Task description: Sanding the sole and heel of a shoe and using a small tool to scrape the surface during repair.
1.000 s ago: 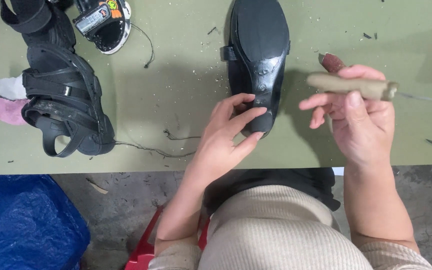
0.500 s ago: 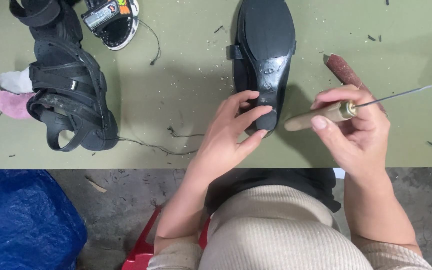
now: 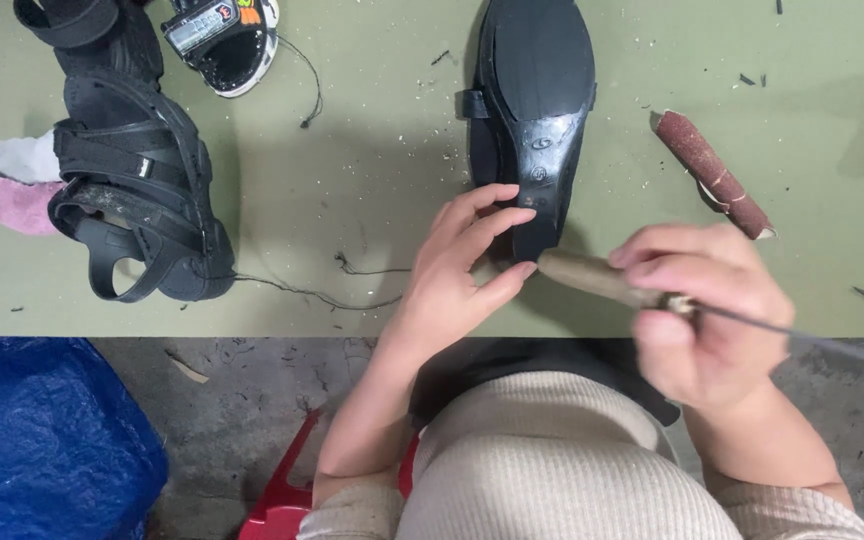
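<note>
A black shoe (image 3: 537, 90) lies sole-up on the green table (image 3: 372, 180), heel toward me. My left hand (image 3: 462, 265) grips its heel end with fingers and thumb. My right hand (image 3: 712, 310) is closed around an awl (image 3: 602, 280) with a wooden handle; the handle's butt points at the shoe's heel and the thin metal spike runs off to the right, blurred.
A black strappy sandal (image 3: 137, 190) lies at the left with loose thread (image 3: 322, 295) trailing from it. A pink-and-white cloth (image 3: 17, 185) sits beside it. A roll of brown sandpaper (image 3: 712, 170) lies right of the shoe. A blue bag (image 3: 42, 440) is on the floor.
My right hand has turned the awl and dropped lower; the handle now points at the shoe's heel and the spike points right. My left hand stays on the heel.
</note>
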